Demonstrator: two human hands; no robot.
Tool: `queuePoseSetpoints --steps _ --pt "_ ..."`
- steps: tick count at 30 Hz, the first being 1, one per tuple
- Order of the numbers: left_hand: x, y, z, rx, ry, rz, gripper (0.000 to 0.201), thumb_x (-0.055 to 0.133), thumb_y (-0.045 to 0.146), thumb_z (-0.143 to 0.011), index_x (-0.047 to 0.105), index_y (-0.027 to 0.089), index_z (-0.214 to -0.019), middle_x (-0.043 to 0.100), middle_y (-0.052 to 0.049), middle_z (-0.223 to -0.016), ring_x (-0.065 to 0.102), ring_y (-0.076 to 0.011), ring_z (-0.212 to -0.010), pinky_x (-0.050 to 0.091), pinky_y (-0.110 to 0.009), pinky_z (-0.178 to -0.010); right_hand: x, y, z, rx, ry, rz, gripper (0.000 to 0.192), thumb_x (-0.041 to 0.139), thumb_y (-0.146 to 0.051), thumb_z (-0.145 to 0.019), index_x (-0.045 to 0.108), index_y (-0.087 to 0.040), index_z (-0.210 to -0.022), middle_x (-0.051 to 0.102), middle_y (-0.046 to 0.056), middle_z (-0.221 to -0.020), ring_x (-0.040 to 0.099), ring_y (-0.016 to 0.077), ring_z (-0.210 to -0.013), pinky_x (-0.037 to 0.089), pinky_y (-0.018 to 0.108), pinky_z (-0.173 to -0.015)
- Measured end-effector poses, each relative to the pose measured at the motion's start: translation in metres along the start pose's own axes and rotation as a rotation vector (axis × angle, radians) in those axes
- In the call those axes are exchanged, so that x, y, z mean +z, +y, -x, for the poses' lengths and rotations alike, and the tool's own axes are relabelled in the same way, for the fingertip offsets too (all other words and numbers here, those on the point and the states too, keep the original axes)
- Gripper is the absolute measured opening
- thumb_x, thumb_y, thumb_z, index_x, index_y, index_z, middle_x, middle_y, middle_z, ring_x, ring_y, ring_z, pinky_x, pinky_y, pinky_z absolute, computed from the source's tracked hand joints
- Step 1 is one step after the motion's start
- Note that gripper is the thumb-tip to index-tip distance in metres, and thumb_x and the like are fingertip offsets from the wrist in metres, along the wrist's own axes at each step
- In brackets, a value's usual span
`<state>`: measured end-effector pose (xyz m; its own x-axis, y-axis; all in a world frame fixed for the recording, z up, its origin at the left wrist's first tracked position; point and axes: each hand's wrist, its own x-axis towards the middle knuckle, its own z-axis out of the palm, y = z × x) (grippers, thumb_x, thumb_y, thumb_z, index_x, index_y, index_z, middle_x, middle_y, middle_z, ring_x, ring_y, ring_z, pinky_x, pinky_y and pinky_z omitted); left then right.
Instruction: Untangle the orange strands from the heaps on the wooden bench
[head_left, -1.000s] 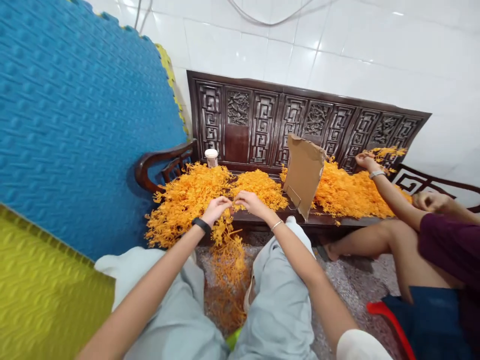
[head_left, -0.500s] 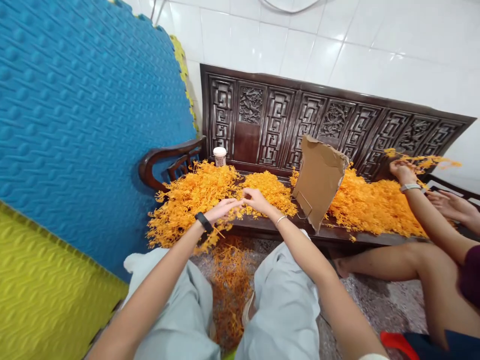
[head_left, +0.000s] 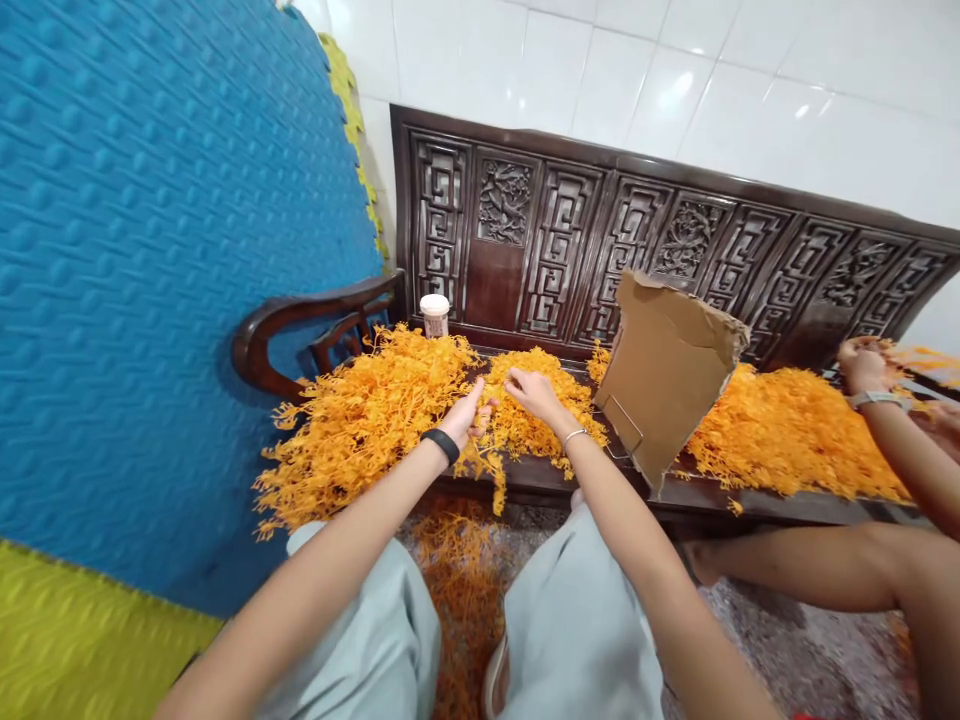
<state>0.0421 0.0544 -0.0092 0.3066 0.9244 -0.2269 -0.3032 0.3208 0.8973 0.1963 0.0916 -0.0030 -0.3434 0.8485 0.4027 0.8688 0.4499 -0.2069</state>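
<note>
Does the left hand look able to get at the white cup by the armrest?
Probably yes: only the low orange pile lies between the left hand and the white cup; nothing blocks it.

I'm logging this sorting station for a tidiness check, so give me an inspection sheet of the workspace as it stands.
Surface: dark carved wooden bench, seat mostly covered.
Job's things: orange plastic sprigs heaped on the seat; more orange sprigs on the floor.
Clutter: torn cardboard sheet propped upright; small white-lidded cup at the backrest.
Grips: left hand and right hand both in the middle heap; what each holds cannot be told.
Cables: nothing seen.
Surroundings: blue foam mat, white tiled wall, another person's hand at the right heap.
</note>
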Motion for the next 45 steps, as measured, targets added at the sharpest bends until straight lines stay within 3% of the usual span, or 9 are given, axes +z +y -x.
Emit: queuePoseSetpoints --steps 6,12,20,24,27,30,34,40,45 --pt "0.001 0.005 -0.017 -0.043 -0.029 0.135 0.050 0.043 0.061 -0.077 0.051 0.013 -0.065 0.028 0.008 -0.046 0.017 0.0001 -0.030 0.011 -0.013 -0.028 0.003 -0.003 -0.014 0.111 0.099 0.030 0.017 0.039 -0.026 -0.084 0.052 -0.017 -0.077 0.054 0.001 -0.066 0.040 0.0115 -0.056 0.021 0.024 -0.057" --pt "-0.001 0.010 -0.016 -0.027 -0.118 0.183 0.056 0.034 0.064 -0.078 0.055 0.013 -0.068 0.027 0.007 -0.046 0.021 -0.0016 -0.032 0.015 -0.014 -0.028 0.011 -0.001 -0.027 0.146 0.156 -0.192 0.019 0.041 -0.027 -0.080 0.044 -0.018 -0.064 0.041 -0.003 -0.054 0.035 0.0095 -0.052 0.022 0.022 -0.054" --pt "-0.014 0.014 -0.028 -0.045 -0.036 0.373 0.061 0.017 0.052 -0.088 0.056 0.009 -0.072 0.028 0.006 -0.044 0.019 -0.0023 -0.029 0.014 -0.014 -0.027 0.028 -0.004 -0.037 0.170 0.145 -0.092 0.016 0.040 -0.027 -0.083 0.048 -0.018 -0.072 0.050 0.000 -0.062 0.040 0.0119 -0.056 0.021 0.024 -0.056" --pt "-0.012 0.014 -0.030 -0.024 -0.036 0.426 0.067 0.014 0.059 -0.085 0.057 0.008 -0.073 0.030 0.005 -0.043 0.020 -0.0028 -0.028 0.014 -0.015 -0.026 0.030 -0.010 -0.039 0.191 0.158 -0.047 0.015 0.038 -0.027 -0.084 0.048 -0.019 -0.077 0.054 0.002 -0.070 0.041 0.0126 -0.058 0.020 0.025 -0.056" --pt "-0.015 0.005 -0.020 -0.034 -0.005 0.381 0.067 0.015 0.061 -0.084 0.055 0.010 -0.068 0.026 0.006 -0.040 0.018 -0.0029 -0.028 0.012 -0.015 -0.026 0.031 0.004 -0.041 0.287 0.191 -0.056 0.015 0.036 -0.024 -0.085 0.049 -0.018 -0.079 0.053 0.003 -0.070 0.041 0.0123 -0.058 0.021 0.024 -0.056" --pt "-0.023 -0.004 0.002 -0.065 -0.014 0.319 0.059 0.023 0.059 -0.083 0.052 0.012 -0.062 0.023 0.007 -0.039 0.017 -0.0028 -0.029 0.012 -0.015 -0.027 0.036 0.035 -0.036 0.441 0.287 -0.109 0.021 0.032 -0.022 -0.086 0.050 -0.016 -0.077 0.051 0.002 -0.063 0.040 0.0123 -0.056 0.024 0.024 -0.056" --pt "-0.036 0.002 0.029 0.010 -0.102 0.199 0.056 0.031 0.062 -0.078 0.056 0.013 -0.067 0.032 0.005 -0.043 0.023 -0.0034 -0.031 0.017 -0.015 -0.029 0.052 0.066 -0.024 0.383 0.292 -0.215 0.020 0.041 -0.028 -0.082 0.056 -0.015 -0.077 0.055 0.002 -0.065 0.047 0.0136 -0.061 0.032 0.023 -0.060" --pt "-0.045 0.013 0.025 0.099 -0.099 0.089 0.031 0.041 0.041 -0.073 0.055 0.014 -0.074 0.045 0.001 -0.052 0.034 -0.0064 -0.036 0.024 -0.018 -0.033 0.065 0.058 -0.028 0.425 0.339 -0.164 0.024 0.045 -0.023 -0.078 0.061 -0.013 -0.094 0.061 0.008 -0.078 0.053 0.0168 -0.071 0.038 0.027 -0.069" --pt "-0.042 0.004 0.015 0.180 -0.088 -0.053 0.020 0.045 0.030 -0.073 0.056 0.013 -0.079 0.048 0.002 -0.054 0.037 -0.0072 -0.040 0.026 -0.020 -0.035 0.059 0.050 -0.025 0.517 0.319 -0.217 0.035 0.049 -0.018 -0.074 0.055 -0.010 -0.108 0.056 0.002 -0.063 0.050 0.0152 -0.060 0.038 0.027 -0.063"
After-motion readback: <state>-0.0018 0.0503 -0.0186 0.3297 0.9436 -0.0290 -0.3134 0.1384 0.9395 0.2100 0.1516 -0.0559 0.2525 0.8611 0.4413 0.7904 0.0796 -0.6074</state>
